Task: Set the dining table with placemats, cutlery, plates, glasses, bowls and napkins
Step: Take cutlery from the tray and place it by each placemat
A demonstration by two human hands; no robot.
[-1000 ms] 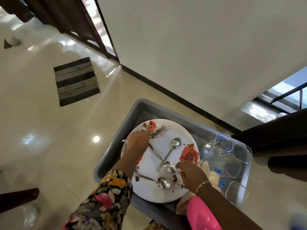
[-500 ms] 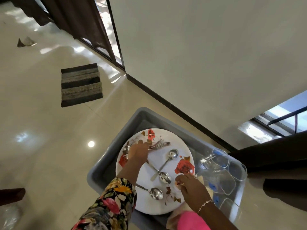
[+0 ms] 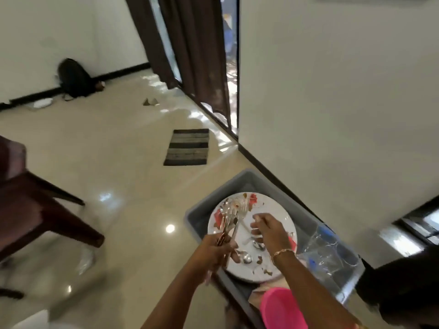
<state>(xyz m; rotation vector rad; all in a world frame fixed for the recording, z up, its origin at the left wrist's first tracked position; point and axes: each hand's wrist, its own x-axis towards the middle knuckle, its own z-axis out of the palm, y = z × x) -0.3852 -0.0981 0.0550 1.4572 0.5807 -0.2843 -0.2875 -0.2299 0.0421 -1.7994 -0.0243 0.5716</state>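
Early stage by my read: nothing laid out yet in this view, and no set table or placemats visible. Everything sits in the tub on the floor, so this is the cutlery-collection step, with plates, glasses, bowls and napkins all left to do. Nearest the camera is a pink bowl at the tub's near end, with a pale cloth beside it, possibly napkins, too blurred to confirm. Left hand reaches in from the lower left with its fingers wrapped round the handles of a bundle of forks. The tines point away from the body and hang just over the floral plate. Right hand is palm down over the plate's middle, with its fingers curled down toward a spoon. Motion blur means I can't tell whether it pinches the spoon or only touches it. A second spoon lies loose on the plate near the left hand. The plate lies flat inside the grey tub, and clear glassware is packed at the tub's right end. Next job is probably getting the spoons into the same bundle, and the main risk is forks slipping out of a one-handed grip. Further off there's dark wooden furniture on the left, a striped mat, brown curtains, and a black backpack against the far wall.
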